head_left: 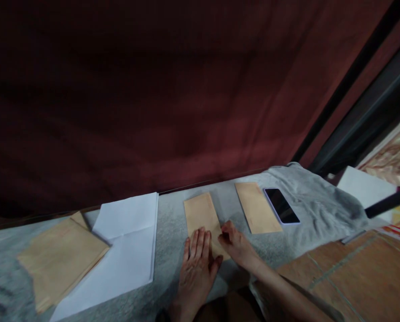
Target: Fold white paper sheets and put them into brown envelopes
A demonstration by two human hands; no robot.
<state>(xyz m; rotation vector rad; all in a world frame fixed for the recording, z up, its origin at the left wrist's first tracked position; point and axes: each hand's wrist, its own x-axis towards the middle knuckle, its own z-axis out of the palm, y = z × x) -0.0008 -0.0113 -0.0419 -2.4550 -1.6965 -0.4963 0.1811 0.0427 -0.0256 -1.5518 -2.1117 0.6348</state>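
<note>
A brown envelope [202,213] lies on the grey cloth [173,232] in front of me. My left hand [196,264] rests flat on its near end, fingers stretched out together. My right hand [235,243] touches the envelope's near right corner with curled fingers; whether they pinch the edge I cannot make out. A second brown envelope [257,206] lies to the right, apart from both hands.
A dark phone [281,205] lies beside the second envelope. A stack of white paper [126,241] and a pile of brown envelopes [59,259] sit at the left. A dark red curtain [153,89] hangs behind. Tiled floor [354,277] shows at the right.
</note>
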